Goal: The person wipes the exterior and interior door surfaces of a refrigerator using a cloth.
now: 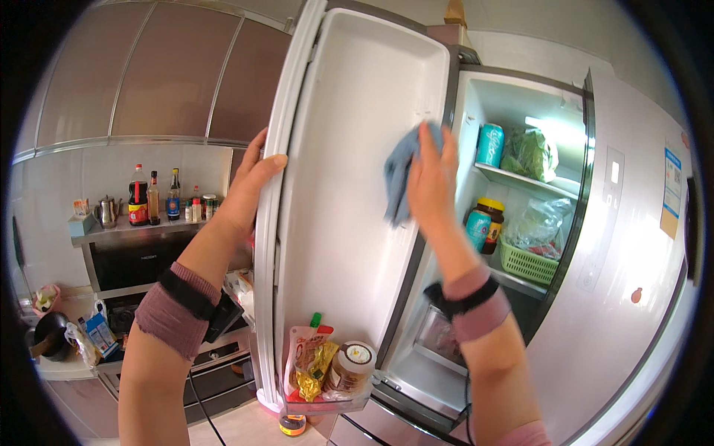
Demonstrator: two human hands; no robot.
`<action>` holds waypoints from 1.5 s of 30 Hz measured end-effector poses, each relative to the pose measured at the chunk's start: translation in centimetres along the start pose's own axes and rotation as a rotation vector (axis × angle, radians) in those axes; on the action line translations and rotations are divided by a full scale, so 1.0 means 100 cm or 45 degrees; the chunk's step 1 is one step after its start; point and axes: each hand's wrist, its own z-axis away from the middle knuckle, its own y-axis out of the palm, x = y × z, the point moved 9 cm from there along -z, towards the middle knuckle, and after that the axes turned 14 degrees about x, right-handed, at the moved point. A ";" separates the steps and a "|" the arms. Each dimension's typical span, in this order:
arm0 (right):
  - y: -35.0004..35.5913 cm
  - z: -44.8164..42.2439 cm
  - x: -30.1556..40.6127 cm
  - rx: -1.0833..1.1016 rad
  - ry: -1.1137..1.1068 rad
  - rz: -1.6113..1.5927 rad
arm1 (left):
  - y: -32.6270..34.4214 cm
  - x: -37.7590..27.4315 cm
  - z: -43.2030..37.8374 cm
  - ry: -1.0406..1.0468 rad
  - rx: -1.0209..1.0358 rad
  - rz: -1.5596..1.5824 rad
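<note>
A refrigerator door [346, 139] stands wide open in front of me, its white inner panel facing me. My left hand [252, 187] grips the door's outer edge, thumb over the gasket side and fingers behind. In my right hand [432, 181] is a blue-grey cloth [400, 173], pressed flat on the inner panel near its hinge side; the hand is slightly blurred. Low on the door, a clear shelf bin [329, 406] holds a pouch with a green cap [300, 348], a gold foil packet [315, 371] and a lidded jar [354, 365].
Inside the lit refrigerator are turquoise cans [490, 145], bagged leafy greens [532, 153], a yellow-lidded jar [492, 220] and a green basket [527, 262]. The other door [625, 223] is at right. Sauce bottles [138, 198] line a ledge above the stove at left. Another jar [292, 425] stands below the bin.
</note>
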 end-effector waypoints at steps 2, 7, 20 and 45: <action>-0.011 -0.066 -0.019 -0.070 -0.047 0.033 | -0.002 0.000 -0.001 0.008 0.009 -0.001; -0.029 -0.139 -0.040 0.049 -0.109 -0.008 | 0.001 -0.001 -0.004 0.065 0.024 -0.022; 0.010 0.122 0.038 0.726 0.184 0.238 | -0.004 0.007 -0.007 0.056 0.038 0.058; 0.014 -0.156 0.035 -0.271 0.003 0.152 | -0.003 0.003 -0.005 0.163 0.014 -0.143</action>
